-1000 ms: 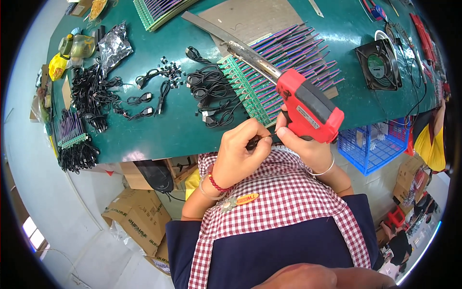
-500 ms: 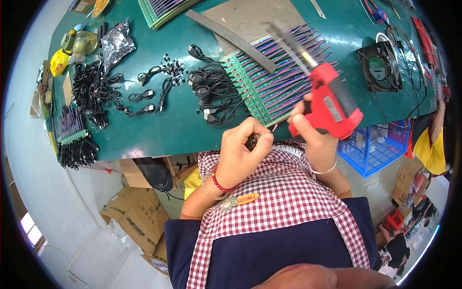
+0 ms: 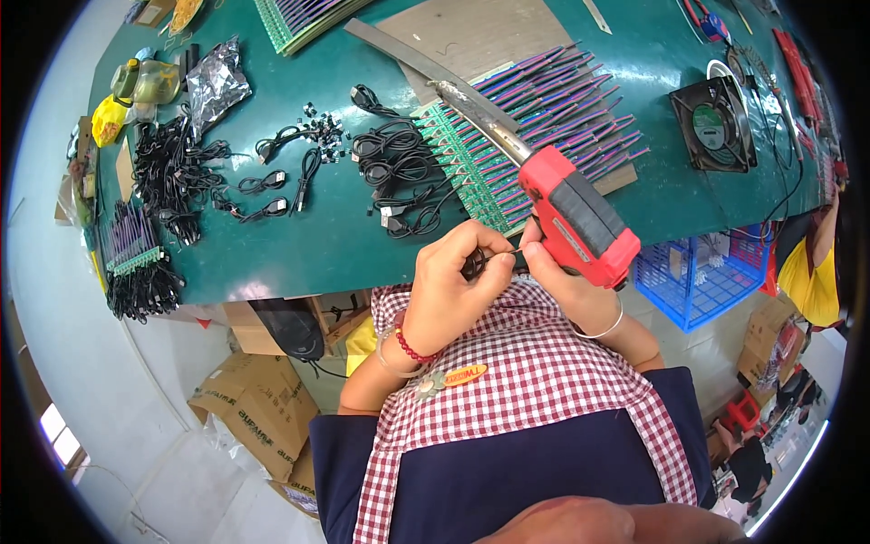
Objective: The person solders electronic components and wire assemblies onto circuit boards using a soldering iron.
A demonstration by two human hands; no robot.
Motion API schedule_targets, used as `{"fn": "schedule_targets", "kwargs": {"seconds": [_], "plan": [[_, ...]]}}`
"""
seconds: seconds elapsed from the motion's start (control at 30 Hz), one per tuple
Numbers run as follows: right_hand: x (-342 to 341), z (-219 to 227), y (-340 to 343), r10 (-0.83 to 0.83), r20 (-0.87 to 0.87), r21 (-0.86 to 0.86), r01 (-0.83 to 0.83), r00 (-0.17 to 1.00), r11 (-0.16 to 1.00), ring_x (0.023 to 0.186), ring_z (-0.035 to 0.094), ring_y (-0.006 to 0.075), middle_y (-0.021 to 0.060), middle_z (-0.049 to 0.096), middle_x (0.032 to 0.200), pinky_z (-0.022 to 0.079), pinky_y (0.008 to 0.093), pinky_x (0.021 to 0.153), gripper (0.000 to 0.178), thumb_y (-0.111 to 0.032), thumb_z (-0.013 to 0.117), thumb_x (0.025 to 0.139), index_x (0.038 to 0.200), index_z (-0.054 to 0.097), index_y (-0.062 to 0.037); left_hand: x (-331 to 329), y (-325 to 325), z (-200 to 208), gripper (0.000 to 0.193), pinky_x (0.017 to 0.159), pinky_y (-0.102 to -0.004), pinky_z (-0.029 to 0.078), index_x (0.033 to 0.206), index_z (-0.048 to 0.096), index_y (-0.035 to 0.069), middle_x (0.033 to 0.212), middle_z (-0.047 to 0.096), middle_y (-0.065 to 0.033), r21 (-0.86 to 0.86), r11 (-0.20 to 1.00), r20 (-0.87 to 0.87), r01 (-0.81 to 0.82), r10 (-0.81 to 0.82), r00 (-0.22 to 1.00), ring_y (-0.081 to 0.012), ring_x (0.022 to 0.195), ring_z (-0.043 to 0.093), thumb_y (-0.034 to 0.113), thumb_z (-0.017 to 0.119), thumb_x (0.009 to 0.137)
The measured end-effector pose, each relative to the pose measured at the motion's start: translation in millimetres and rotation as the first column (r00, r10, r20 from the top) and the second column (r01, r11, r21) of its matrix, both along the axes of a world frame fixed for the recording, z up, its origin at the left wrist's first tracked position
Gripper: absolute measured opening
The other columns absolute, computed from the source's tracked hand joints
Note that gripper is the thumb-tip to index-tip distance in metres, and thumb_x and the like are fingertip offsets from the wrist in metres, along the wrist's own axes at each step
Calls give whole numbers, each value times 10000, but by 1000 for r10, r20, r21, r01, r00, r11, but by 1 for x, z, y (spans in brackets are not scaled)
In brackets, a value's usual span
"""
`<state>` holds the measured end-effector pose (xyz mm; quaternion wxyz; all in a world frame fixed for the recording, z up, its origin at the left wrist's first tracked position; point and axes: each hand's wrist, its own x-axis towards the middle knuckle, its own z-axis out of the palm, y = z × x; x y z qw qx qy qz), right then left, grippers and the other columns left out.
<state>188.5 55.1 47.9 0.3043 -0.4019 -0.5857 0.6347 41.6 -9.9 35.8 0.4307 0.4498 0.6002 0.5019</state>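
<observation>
My left hand (image 3: 453,286) is closed in a pinch on a coiled black cable (image 3: 473,263), just off the table's front edge. My right hand (image 3: 580,299) grips a red soldering gun (image 3: 584,218); its thumb and forefinger also meet at the cable's thin end, beside my left fingertips. The gun's metal barrel points up and left over a row of green circuit boards (image 3: 471,186) with purple and dark wires. A flat metal bar (image 3: 385,43) lies across these boards. Left of them rest several coiled black USB cables (image 3: 390,168).
More black cables (image 3: 168,172), small black parts (image 3: 328,136) and a silver bag (image 3: 217,86) lie on the green table (image 3: 272,240). A black fan (image 3: 714,125) stands at the right. Below are a blue crate (image 3: 693,290) and a cardboard box (image 3: 258,408).
My right hand has moved left and the soldering gun has swung down and left with it. Its thumb and forefinger now meet at the cable's end. My left hand stays put.
</observation>
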Motion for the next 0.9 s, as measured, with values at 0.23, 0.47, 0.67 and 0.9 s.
{"fn": "schedule_targets", "kwargs": {"seconds": [0.23,0.47,0.67,0.9], "plan": [[-3,-7,8,-152,-73,-231,131,986,964,755,572,101,38,605,845,468,241,662,279,4,599,813,1082,525,5,-7,8,1,155,511,-287,395,777,577,27,669,494,-61,274,960,-453,66,68,889,-185,571,494,-54,648,665],[35,-5,12,-243,-130,-251,205,961,946,634,532,130,69,554,732,448,268,592,370,-18,590,812,1160,478,39,-36,24,-8,149,596,-325,443,778,570,52,850,531,-64,166,979,-789,120,59,612,-229,736,527,-12,657,676],[88,-32,-14,-90,-4,-67,89,996,994,510,457,119,61,505,653,383,254,479,353,-32,564,813,1150,486,38,-38,35,-12,138,689,-346,475,790,551,39,1064,544,-105,113,987,-842,118,32,538,-262,842,553,9,643,691],[105,-45,-26,-32,131,14,30,991,999,605,528,122,59,568,755,417,252,527,314,20,601,792,1101,540,26,-37,37,-12,142,681,-334,477,797,559,29,1075,539,-130,65,991,-865,113,0,502,-257,905,549,14,611,667]]}}
